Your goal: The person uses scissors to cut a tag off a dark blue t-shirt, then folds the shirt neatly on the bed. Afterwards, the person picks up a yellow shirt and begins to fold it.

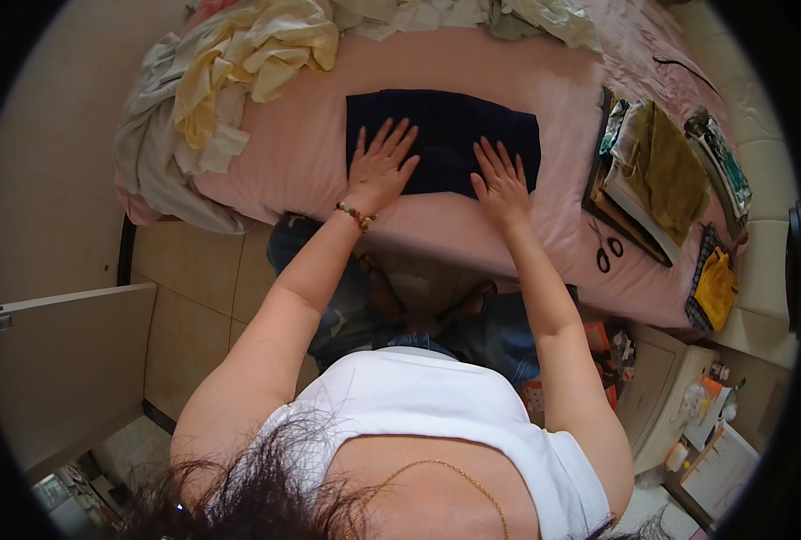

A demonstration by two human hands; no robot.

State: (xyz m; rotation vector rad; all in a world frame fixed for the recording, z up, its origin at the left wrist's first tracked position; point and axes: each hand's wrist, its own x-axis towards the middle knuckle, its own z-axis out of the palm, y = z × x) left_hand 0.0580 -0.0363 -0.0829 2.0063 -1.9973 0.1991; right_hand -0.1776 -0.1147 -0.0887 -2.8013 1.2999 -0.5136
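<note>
A dark navy cloth (445,135), folded into a rough rectangle, lies flat on the pink bed cover (301,175). My left hand (384,162) rests palm down on its left part, fingers spread and stretched out. On the right part of the same cloth lies my right hand (501,184), also flat with fingers apart. Neither hand grips anything. A beaded bracelet (355,216) circles my left wrist. What lies under my palms is hidden.
Stacked folded clothes (657,171) sit at the bed's right side, with black scissors (606,247) beside them. A small yellow cloth (715,288) lies near the headboard. Crumpled yellow and white fabric (256,54) covers the far left. A nightstand (657,373) stands at the right.
</note>
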